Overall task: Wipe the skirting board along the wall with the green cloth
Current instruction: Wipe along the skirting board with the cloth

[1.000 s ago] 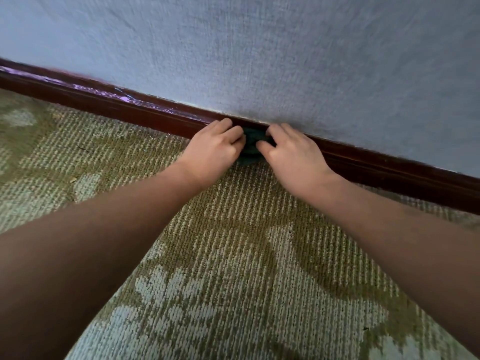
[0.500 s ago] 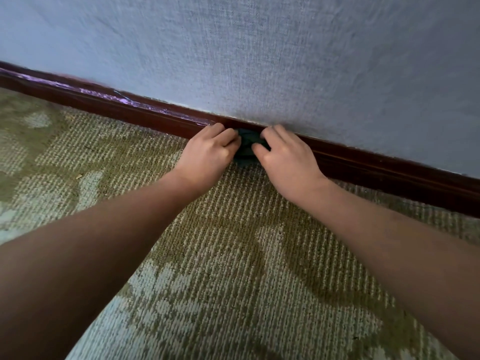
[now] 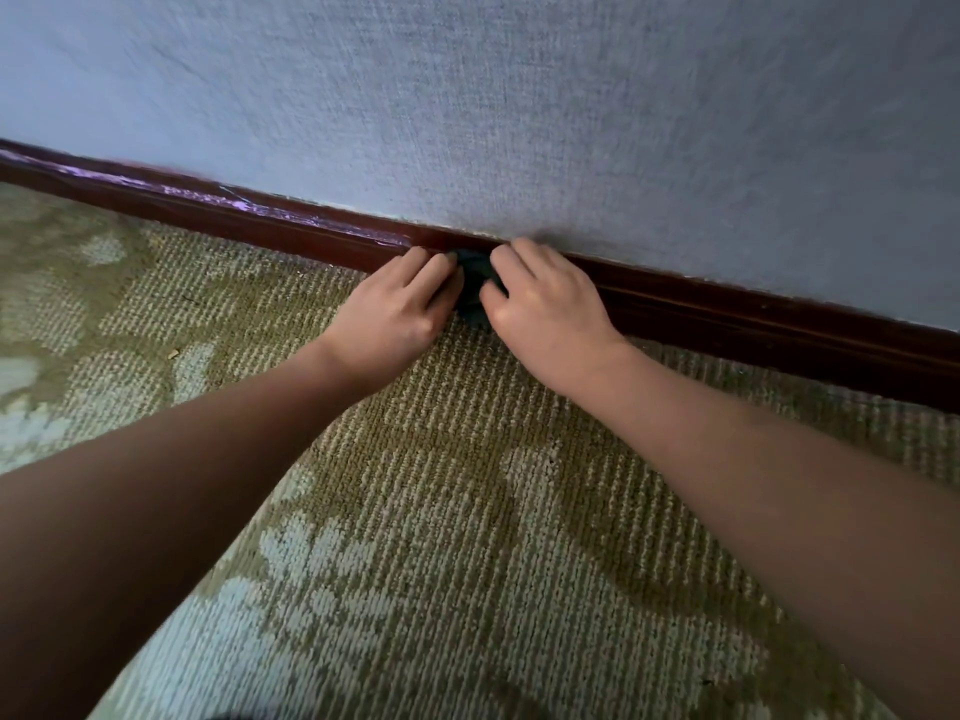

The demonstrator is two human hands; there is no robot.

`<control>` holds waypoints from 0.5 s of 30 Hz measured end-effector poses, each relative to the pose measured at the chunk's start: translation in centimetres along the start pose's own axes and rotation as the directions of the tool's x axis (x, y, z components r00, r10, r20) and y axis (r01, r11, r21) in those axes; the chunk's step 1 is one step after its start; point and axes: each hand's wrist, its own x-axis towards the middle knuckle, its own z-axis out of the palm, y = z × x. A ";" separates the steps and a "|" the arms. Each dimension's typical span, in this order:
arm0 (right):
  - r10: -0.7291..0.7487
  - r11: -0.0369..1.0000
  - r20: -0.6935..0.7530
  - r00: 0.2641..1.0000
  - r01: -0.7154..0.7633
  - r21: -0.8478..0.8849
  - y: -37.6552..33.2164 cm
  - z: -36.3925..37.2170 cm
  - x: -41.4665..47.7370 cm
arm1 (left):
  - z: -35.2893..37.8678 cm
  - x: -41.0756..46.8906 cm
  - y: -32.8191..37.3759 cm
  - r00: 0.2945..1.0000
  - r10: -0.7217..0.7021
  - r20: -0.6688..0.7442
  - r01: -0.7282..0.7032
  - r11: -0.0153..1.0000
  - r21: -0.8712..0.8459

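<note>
Green cloth (image 3: 474, 285), dark and bunched small, sits pressed against the face of the skirting board (image 3: 753, 324) at the point where the board meets the carpet (image 3: 441, 459). We see only a little of it, in the narrow gap between the two hands. The left hand (image 3: 395, 314) grips it from the left with its fingers curled in and the knuckles up. The right hand (image 3: 545, 309) grips it from the right in the same way, and its fingertips reach the top edge of the board, just under the wall (image 3: 519, 96). The hands lie close together, nearly touching, with the cloth clamped between them. Both bare forearms stretch in from the bottom corners of the view. We see the skirting board as a dark reddish-brown strip running from upper left down to the right, with pale purple streaks (image 3: 244, 205) along its upper edge left of the hands. The wall is grey-blue with a fine woven texture, and the ribbed carpet is olive with pale leaf shapes.
</note>
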 end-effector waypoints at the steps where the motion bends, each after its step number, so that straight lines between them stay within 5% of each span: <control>1: 0.006 1.000 -0.012 1.000 -0.006 -0.005 0.0 0.0 0.0 | -0.2 0.0 0.3 1.000 -0.016 0.019 0.016 1.000 0.001; 6: 0.024 1.000 -0.063 0.998 -0.026 -0.017 -0.2 0.1 -0.2 | -1.5 0.3 1.2 0.988 -0.140 0.059 0.143 0.987 -0.067; 15: -0.029 0.997 -0.062 0.998 0.024 -0.072 0.3 0.1 -0.2 | -0.1 -0.3 -1.2 0.996 0.083 0.022 -0.083 0.997 0.008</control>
